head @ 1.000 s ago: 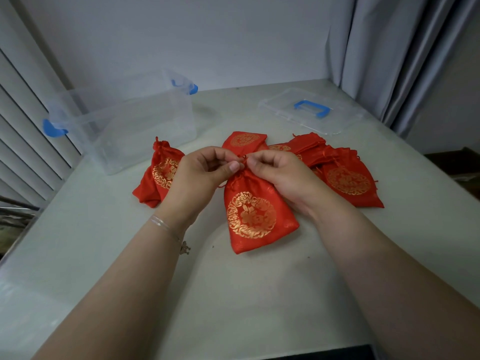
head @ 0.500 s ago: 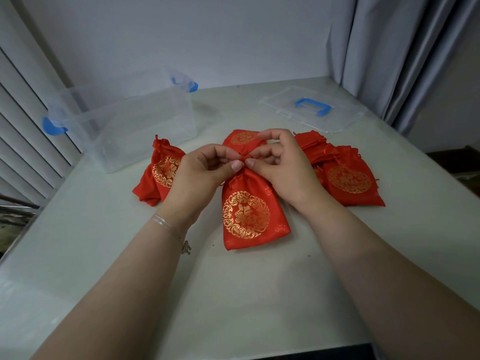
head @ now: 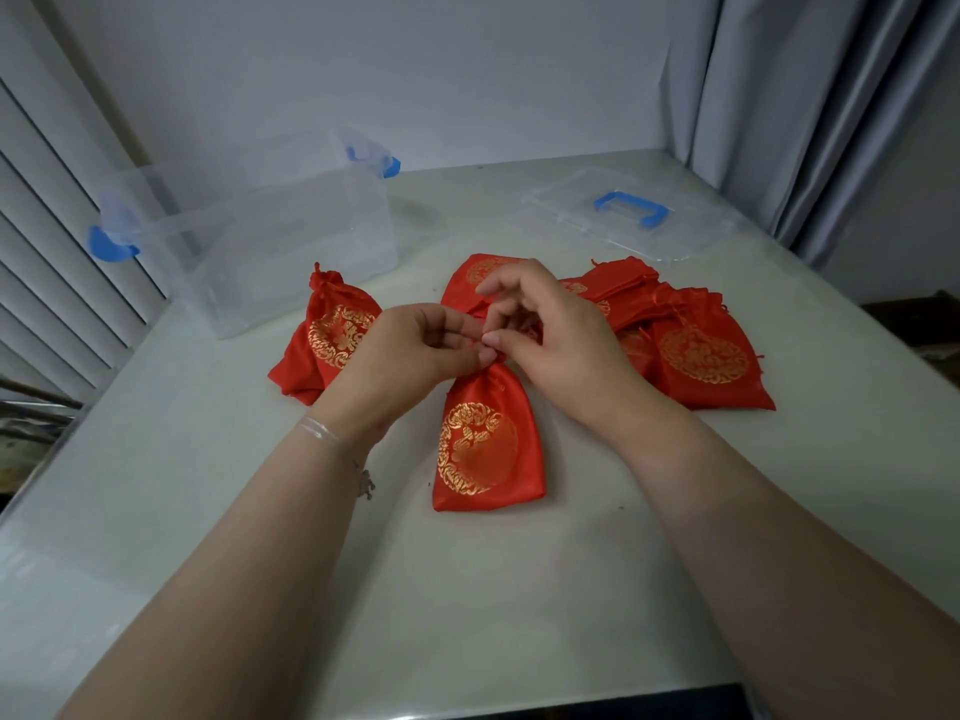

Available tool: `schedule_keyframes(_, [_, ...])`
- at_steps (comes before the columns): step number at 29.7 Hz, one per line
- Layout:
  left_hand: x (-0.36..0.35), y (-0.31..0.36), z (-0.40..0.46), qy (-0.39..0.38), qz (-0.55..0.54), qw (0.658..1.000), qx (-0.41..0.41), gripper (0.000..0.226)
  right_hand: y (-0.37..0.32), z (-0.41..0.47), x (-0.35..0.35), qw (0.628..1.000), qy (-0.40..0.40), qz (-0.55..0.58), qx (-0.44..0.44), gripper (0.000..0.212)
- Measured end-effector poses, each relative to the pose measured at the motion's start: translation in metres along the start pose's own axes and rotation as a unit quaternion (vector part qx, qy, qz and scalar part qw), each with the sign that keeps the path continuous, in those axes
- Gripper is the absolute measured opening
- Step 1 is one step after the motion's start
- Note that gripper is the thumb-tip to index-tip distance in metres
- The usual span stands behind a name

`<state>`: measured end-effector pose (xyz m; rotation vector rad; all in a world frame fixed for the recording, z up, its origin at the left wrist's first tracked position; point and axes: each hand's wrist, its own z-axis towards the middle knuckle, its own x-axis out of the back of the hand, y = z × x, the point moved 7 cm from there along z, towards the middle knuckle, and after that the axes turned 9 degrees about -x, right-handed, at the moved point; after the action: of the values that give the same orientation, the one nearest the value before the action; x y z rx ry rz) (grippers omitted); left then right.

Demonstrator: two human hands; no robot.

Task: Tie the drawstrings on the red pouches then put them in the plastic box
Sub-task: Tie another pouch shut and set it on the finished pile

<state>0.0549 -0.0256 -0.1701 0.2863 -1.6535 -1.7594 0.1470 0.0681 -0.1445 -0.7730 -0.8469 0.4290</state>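
A red pouch point(head: 488, 449) with a gold round emblem lies in the middle of the table, its gathered neck pointing away from me. My left hand point(head: 410, 356) and my right hand point(head: 550, 335) meet at that neck, fingertips pinching its thin red drawstring. The right hand's other fingers are raised and spread. A cinched red pouch point(head: 332, 335) lies to the left, partly behind my left hand. Several more red pouches point(head: 696, 350) lie piled on the right. The clear plastic box point(head: 249, 252) with blue latches stands open at the back left.
The box's clear lid point(head: 623, 215) with a blue handle lies flat at the back right. Grey curtains point(head: 810, 106) hang at the right, slatted blinds point(head: 47, 241) at the left. The table's front edge point(head: 519, 704) is close to me.
The centre pouch has swung to point straight at me. My right hand has lifted and spread its fingers above the neck while still pinching the drawstring; the left hand stays in place.
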Motion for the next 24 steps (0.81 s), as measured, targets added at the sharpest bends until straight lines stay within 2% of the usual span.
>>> schedule_keyframes(4, [0.001, -0.006, 0.0, -0.014, 0.015, 1.0, 0.024, 0.02, -0.006, 0.0, -0.01, 0.995, -0.032, -0.089, 0.025, 0.028])
schedule_keyframes(7, [0.001, -0.008, 0.0, -0.012, 0.014, 0.999, 0.035, 0.016, -0.005, -0.001, -0.012, 0.994, -0.027, -0.101, 0.031, 0.026])
schedule_keyframes(9, [0.0, -0.009, 0.0, -0.001, 0.012, 0.999, 0.038, 0.013, 0.0, -0.002, -0.011, 0.998, -0.021, -0.053, 0.017, 0.024])
schedule_keyframes(13, [-0.007, -0.009, -0.003, -0.008, 0.022, 0.999, 0.033, 0.009, 0.011, 0.002, -0.012, 0.989, -0.045, 0.131, -0.056, 0.03])
schedule_keyframes(15, [-0.011, -0.006, -0.004, -0.021, -0.003, 0.999, 0.027, 0.006, 0.015, 0.004, -0.012, 0.983, -0.07, 0.15, -0.081, 0.028])
schedule_keyframes(19, [-0.004, 0.0, -0.003, -0.008, -0.079, 0.997, 0.017, 0.006, 0.028, 0.002, -0.015, 0.982, -0.138, 0.052, -0.121, 0.018])
schedule_keyframes(24, [0.005, 0.002, -0.004, 0.03, -0.077, 0.996, 0.02, 0.008, 0.029, 0.002, -0.008, 0.988, -0.09, -0.009, -0.124, 0.015])
